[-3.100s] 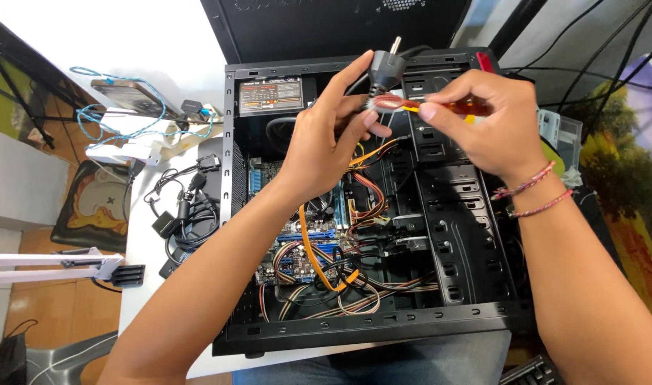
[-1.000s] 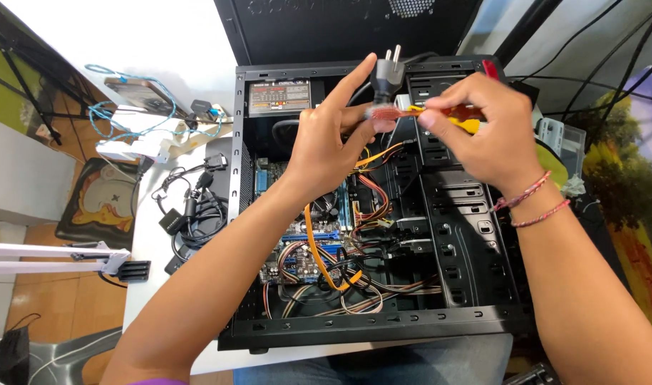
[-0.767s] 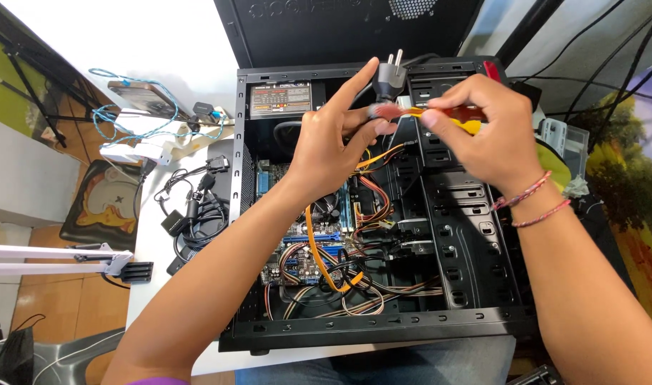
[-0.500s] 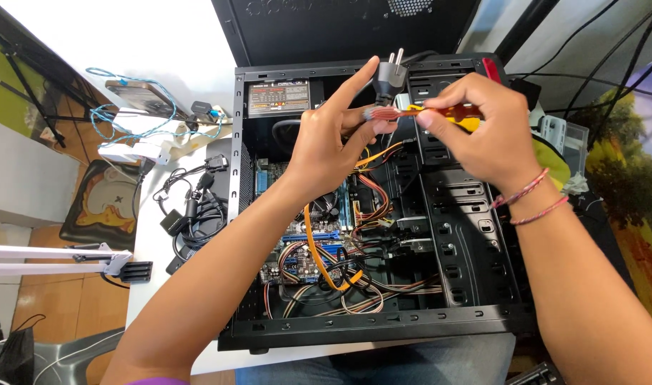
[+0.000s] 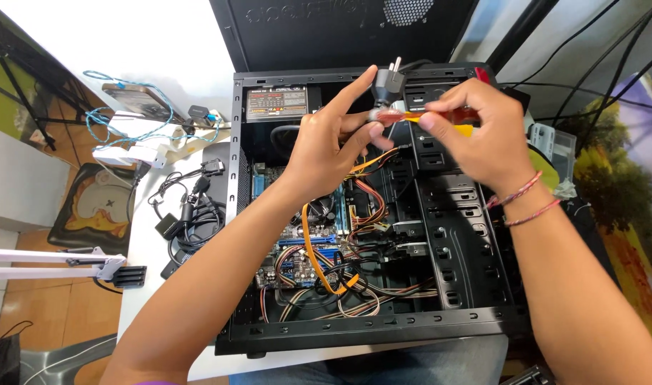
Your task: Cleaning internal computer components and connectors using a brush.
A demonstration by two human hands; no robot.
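The left hand pinched a black plug above the open case; the right hand, just beside it, gripped a screwdriver pointing at the plug.

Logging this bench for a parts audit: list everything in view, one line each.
computer case: one, black, open, centre
power plug: one, black, held above the case
screwdriver: one, red and yellow handle, in the right hand
orange cable: one, looping inside the case
black cables: a tangle, on the white table left of the case
blue cable: one, upper left
left hand: pinching the power plug
right hand: gripping the screwdriver
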